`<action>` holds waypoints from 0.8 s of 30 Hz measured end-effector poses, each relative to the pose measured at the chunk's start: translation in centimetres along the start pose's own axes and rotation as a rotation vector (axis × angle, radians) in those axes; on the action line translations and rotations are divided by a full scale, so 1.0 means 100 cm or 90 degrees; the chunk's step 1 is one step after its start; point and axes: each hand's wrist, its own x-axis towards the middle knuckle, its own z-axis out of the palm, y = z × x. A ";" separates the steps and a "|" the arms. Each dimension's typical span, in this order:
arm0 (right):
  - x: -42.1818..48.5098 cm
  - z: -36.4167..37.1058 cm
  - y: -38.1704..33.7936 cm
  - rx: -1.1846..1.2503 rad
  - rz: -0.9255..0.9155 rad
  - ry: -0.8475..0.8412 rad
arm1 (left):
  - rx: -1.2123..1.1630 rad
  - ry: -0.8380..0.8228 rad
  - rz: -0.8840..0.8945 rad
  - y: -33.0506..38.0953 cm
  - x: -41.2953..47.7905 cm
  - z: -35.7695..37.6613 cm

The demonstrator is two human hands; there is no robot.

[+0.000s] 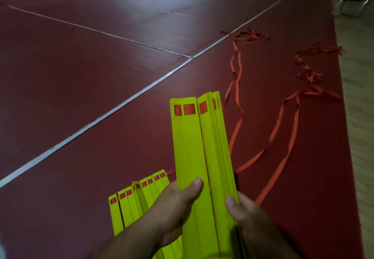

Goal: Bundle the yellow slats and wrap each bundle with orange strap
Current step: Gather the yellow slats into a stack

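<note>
- Yellow bundle point(192, 147) rises from both hands, its far end pointing away from the person, above the dark red floor point(81, 76).
- The left hand point(172, 212) grips the bundle's left side low down. Its thumb point(195, 186) is pressed flat on the front face, and the other fingers wrap behind, out of sight.
- The right hand point(251, 222) grips the right edge at about the same height. Its thumb lies on the front and its fingers are hidden behind the bundle.
- The front slat point(186, 133) faces the camera broad and flat. To its right the others are stacked nearly edge-on, spread a little at the far end.
- Near that end the bundle has rectangular slots point(189, 109), and orange shows through them.
- Loose slats point(129, 204) lie fanned on the floor at lower left, just beside and partly behind the left hand. They have the same orange-filled slots at their far ends.
- Orange strap point(236, 101) runs over the floor to the right of the bundle in long slack lengths, leading to 2 tangles point(250, 35) well beyond it.
- A short strap end shows on the floor between the loose slats and the bundle.
- 2 white lines point(121, 105) cross the floor and meet ahead of the bundle.
- Pale boards point(358, 97) edge the red floor on the right, with chair legs point(348, 4) at the top right.
</note>
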 end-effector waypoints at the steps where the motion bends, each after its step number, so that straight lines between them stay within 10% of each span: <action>1: -0.001 -0.001 -0.001 0.012 -0.002 0.013 | -0.008 0.011 0.005 0.001 0.000 0.000; 24: -0.010 0.011 -0.011 -0.073 -0.028 -0.063 | 0.084 0.012 0.009 -0.003 0.003 0.004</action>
